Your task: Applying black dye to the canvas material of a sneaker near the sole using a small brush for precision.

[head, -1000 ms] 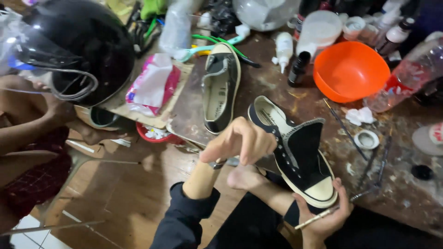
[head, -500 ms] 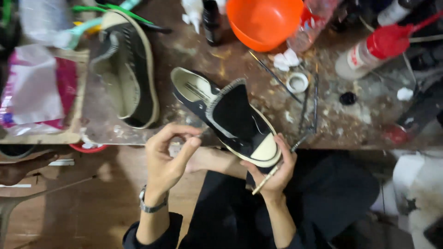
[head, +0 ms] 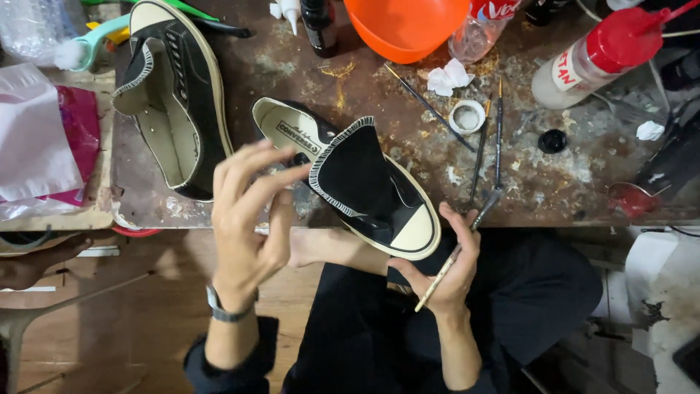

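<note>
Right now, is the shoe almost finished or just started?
Hard to tell, maybe midway. Looks done: the black shoe has no laces and its tongue is pulled up. In hand: the right hand props its toe and holds a thin brush; the left hand hovers open. Left: the second shoe lies untouched on the table.

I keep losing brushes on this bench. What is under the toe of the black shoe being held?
The right hand supports the black shoe under its toe, gripping a thin brush. The palm and the shoe's sole are hidden.

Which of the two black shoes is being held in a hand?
The black shoe with the cream toe cap, gripped at the toe by the right hand. The other shoe lies untouched on the table.
</note>
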